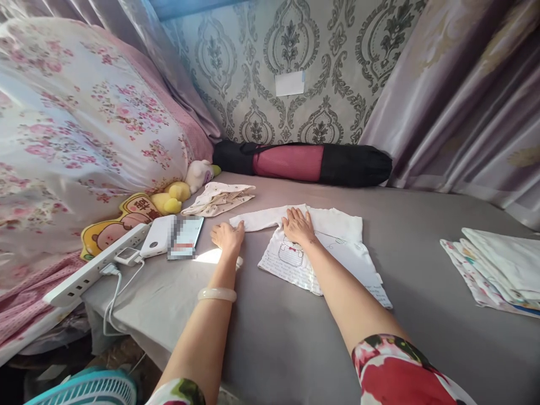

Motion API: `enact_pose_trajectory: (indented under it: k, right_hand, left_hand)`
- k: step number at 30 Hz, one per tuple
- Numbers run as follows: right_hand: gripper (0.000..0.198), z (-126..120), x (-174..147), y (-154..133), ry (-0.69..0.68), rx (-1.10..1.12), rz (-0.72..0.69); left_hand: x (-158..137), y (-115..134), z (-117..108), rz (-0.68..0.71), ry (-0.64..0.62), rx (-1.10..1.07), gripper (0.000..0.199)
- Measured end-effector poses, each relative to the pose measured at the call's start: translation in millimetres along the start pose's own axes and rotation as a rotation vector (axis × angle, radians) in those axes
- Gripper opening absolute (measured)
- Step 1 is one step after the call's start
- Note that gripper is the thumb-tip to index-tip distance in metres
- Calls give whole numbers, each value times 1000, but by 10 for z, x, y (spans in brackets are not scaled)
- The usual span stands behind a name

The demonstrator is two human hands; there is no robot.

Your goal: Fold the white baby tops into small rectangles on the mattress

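A small white long-sleeved shirt [337, 242] lies spread on the grey bed sheet, with a bear drawing and lines of text on its front. One sleeve stretches out to the left. At the end of that sleeve is my left hand [228, 236], its fingers curled and the cuff between thumb and fingers. My right hand [298, 226] presses flat on the upper part of the shirt near the sleeve's base, fingers stretched out. The shirt's other sleeve does not show plainly. A pale bangle [216, 295] circles my left wrist.
Left of my hands lie a phone [185, 237], a white power bank [158, 236] and a power strip [95, 264] with cables. A crumpled patterned cloth [219, 198] sits behind. Folded clothes [502, 270] lie right; a black-and-red rolled bag [295, 163] lies along the wall.
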State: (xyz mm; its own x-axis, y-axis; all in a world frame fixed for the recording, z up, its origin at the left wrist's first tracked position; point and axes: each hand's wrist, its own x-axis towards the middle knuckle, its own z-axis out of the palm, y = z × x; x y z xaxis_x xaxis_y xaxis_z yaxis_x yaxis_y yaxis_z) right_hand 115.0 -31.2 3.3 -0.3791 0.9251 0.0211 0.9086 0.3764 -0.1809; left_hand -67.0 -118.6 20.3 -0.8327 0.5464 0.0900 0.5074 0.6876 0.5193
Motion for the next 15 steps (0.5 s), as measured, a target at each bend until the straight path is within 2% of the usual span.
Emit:
enact_pose_trajectory:
  k: [5, 11, 15]
  right_hand:
    - [60, 7, 3, 3, 6, 4, 0]
    - [60, 26, 10, 3, 15, 9, 5]
    - [61, 29, 5, 0, 10, 28, 16]
  left_hand:
    - [103, 29, 19, -1, -77, 7, 45]
    - [347, 118, 34, 111, -173, -75, 23]
    - [571, 304, -3, 178, -86, -260, 21]
